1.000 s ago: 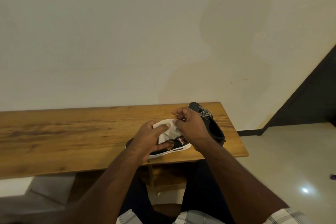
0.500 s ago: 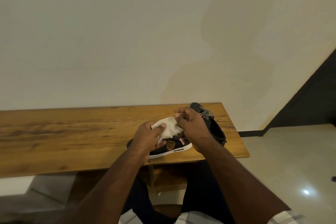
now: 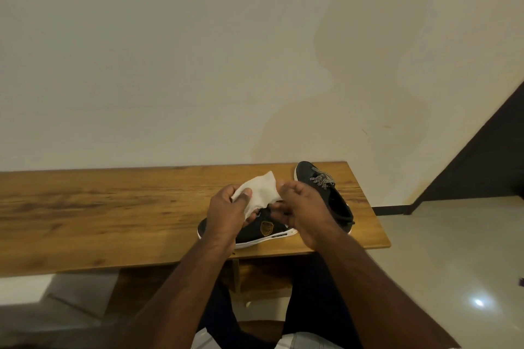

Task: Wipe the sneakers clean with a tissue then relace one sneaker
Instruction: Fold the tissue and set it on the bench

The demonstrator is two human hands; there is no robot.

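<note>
Tissue: white tissue (image 3: 259,191) held above the near sneaker (image 3: 259,231), at 1 o'clock from the left hand (image 3: 229,214).
Left hand: thumb and fingers pinch the tissue's left edge.
Right hand: right hand (image 3: 304,211) at 3 o'clock of the tissue, fingers curled on its right edge.
Sneakers: near one by the wooden bench (image 3: 113,215) front edge; second sneaker (image 3: 330,194) at 2 o'clock.
Change: the tissue now lifted and spread wider than half a second ago.
Hidden: right fingertips' grip hard to make out; near sneaker's top covered by hands.
</note>
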